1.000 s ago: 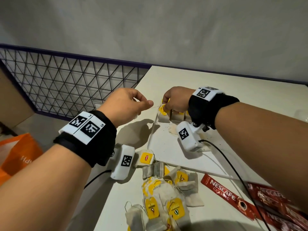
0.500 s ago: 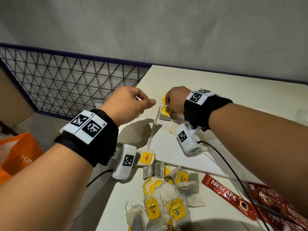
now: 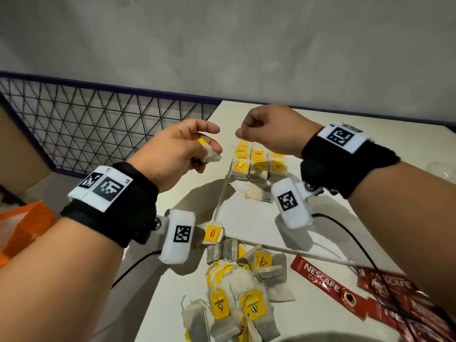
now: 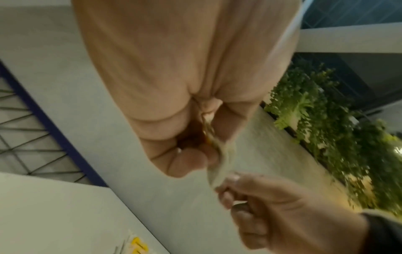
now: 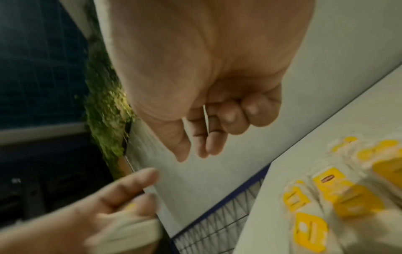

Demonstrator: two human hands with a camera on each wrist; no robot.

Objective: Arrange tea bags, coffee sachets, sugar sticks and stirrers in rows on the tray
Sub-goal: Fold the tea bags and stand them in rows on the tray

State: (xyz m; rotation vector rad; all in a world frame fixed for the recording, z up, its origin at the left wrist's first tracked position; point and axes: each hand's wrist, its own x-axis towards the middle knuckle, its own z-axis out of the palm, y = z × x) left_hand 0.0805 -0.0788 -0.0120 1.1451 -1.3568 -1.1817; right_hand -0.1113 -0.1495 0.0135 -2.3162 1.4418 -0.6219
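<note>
Both hands rose; left hand [image 3: 172, 154] pinches blurred tea bag [image 3: 209, 153].

On the counter [image 3: 357, 134] in front of you sat the tray [image 3: 249, 218], with a row of tea bags [image 3: 259, 164] along its far edge and one loose tea bag [image 3: 256, 195] just nearer than that row. Your left hand [image 3: 172, 154] was raised left of the tray's far corner, a tea bag [image 3: 209, 151] in its fingers [image 3: 209, 145]; your right hand [image 3: 274, 132] was raised above the row. Nearer you, off the tray, a heap of tea bags [image 3: 237, 292] lay on the counter, and the coffee sachets [image 3: 385, 299] lay to its right. A wire fence [image 3: 98, 127] ran behind and left of the counter.
</note>
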